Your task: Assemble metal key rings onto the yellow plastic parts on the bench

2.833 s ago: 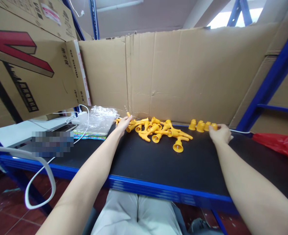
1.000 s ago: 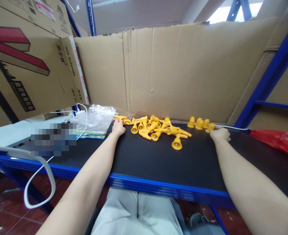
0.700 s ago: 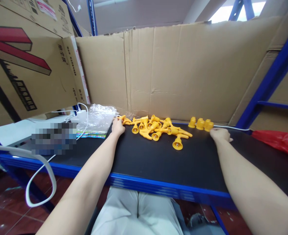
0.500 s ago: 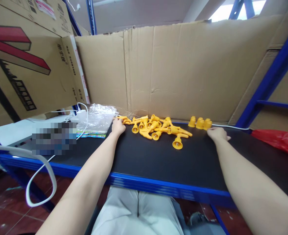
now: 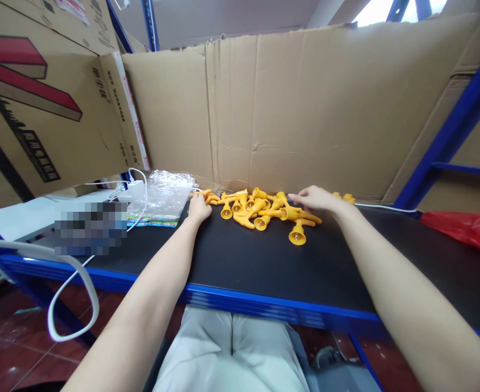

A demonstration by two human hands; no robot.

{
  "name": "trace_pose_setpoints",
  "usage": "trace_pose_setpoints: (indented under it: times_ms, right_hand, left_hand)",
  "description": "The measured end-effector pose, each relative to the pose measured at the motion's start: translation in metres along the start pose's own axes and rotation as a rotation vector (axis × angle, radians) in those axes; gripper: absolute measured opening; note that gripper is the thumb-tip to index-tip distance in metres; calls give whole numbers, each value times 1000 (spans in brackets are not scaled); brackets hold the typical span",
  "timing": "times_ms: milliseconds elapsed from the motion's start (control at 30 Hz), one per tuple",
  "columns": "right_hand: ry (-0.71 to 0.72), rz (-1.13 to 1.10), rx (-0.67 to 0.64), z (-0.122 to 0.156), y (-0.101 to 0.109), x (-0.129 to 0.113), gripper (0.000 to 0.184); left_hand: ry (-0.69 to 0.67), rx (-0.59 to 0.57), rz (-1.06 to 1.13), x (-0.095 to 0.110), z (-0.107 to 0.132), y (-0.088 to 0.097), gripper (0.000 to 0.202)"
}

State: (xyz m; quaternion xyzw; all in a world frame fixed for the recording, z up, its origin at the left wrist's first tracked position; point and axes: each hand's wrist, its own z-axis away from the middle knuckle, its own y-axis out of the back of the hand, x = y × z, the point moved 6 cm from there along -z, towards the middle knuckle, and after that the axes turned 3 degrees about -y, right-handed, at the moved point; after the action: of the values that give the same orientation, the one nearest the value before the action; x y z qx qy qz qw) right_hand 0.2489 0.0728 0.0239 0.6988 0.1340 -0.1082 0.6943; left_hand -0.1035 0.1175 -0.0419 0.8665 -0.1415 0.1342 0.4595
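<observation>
A pile of yellow horn-shaped plastic parts (image 5: 260, 209) lies at the back of the black shelf top (image 5: 264, 267). One single horn (image 5: 297, 235) sits a little in front of the pile. My left hand (image 5: 199, 207) rests at the pile's left end, fingers curled onto a yellow part (image 5: 206, 194). My right hand (image 5: 315, 198) hovers over the pile's right side with its fingers stretched out to the left, holding nothing. Behind its wrist, a few small yellow caps (image 5: 348, 198) are partly hidden.
A cardboard wall (image 5: 305, 109) closes the back. At the left are a clear plastic bag (image 5: 164, 193), a white charger (image 5: 137, 190) with a looping cable (image 5: 72, 277), and a large cardboard box (image 5: 39, 109). A red bag (image 5: 464, 231) lies right, by a blue upright (image 5: 448, 141).
My right hand left the yellow caps at the right and swept left to the pile. My left hand stayed at the pile's left end.
</observation>
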Motion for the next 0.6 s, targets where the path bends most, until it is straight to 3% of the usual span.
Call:
trace_pose_setpoints:
  times_ms: [100, 200, 300, 400, 500, 600]
  right_hand:
    - [73, -55, -275, 13, -22, -21, 54]
    - [99, 20, -379, 14, -38, -24, 54]
    - [98, 154, -293, 6, -41, -22, 50]
    - [67, 250, -187, 3, -33, -22, 38]
    - [20, 319, -98, 10, -17, -23, 26]
    - [21, 379, 149, 20, 9, -28, 27]
  left_hand:
    - [-36, 58, -14, 4, 0, 5, 30]
    - [-141, 149, 51, 19, 1, 14, 32]
    - [-300, 234, 152, 44, 4, 26, 37]
    - [-471, 235, 223, 74, 12, 33, 37]
    - [-582, 214, 271, 99, 22, 38, 37]
    - [-667, 194, 301, 120, 33, 42, 38]
